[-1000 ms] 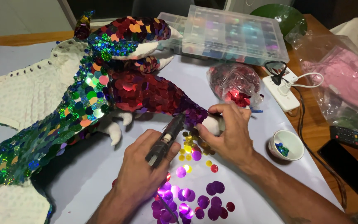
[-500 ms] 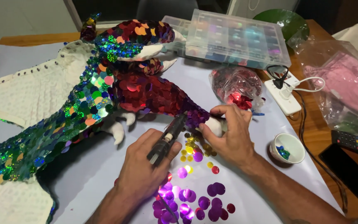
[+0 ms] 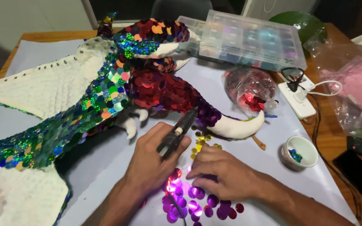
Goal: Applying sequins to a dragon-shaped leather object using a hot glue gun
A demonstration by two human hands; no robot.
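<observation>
dragon [image 3: 147, 88] is mostly sequinned, tail tip bare; left hand [image 3: 156, 163] is gripping glue gun [image 3: 177, 133], right hand [image 3: 223, 175] is pressing flat on purple sequins [image 3: 197, 205].

You get bright overhead light in the middle, fading to dark at twelve o'clock and three. Glare sparkles off the sequinned dragon figure [image 3: 118, 83] and blooms pink on the purple sequins [image 3: 197, 201] at six o'clock. Your forearms cast soft shadows; edges bend slightly, focus stays fairly sharp.
</observation>
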